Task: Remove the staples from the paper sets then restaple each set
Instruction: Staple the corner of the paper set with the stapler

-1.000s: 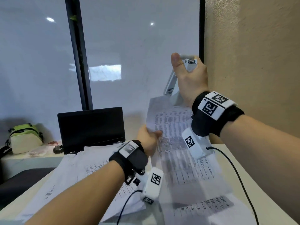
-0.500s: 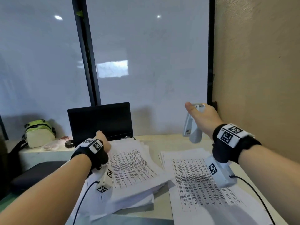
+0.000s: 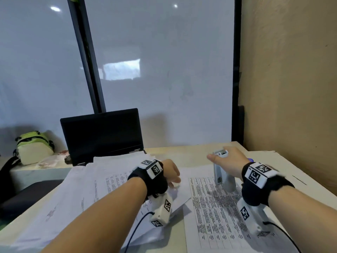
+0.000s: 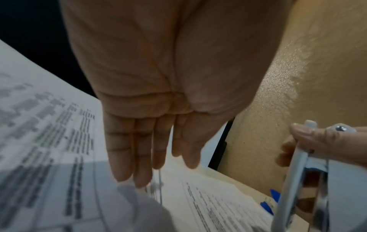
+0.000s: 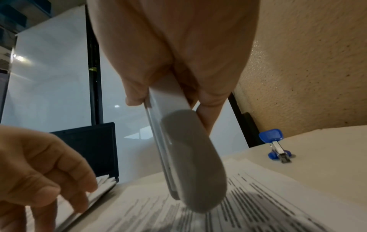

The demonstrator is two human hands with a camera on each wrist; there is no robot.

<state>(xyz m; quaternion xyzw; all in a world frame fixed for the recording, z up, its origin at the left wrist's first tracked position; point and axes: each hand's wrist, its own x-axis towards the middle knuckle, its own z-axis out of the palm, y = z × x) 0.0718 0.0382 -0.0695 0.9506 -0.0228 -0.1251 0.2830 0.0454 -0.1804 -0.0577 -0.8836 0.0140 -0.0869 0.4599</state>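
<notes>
Right hand (image 3: 227, 162) has its fingers wrapped around a white stapler (image 3: 222, 177), held nose-down so the rounded end hangs just over the printed paper set (image 3: 215, 212) lying flat on the right side of the bench (image 3: 284, 172); can't really tell if it's touching the page or just above it. Left hand (image 3: 171, 172) isn't holding anything, fingers are straight and together in the wrist view, with the tips (image 4: 123, 169) down at the edge of the messy pile of papers (image 3: 102, 187) on the left side of the bench. That pile is fanned out and partly overlaps the corner of the flat set. A small blue staple remover (image 5: 277, 145) sits on the bare bench past the papers, near the tan wall (image 3: 291, 70). Behind the pile there's an open laptop (image 3: 102, 134) with a dark screen, and off to the far left a green and white bag (image 3: 33, 147) on a lower ledge.
</notes>
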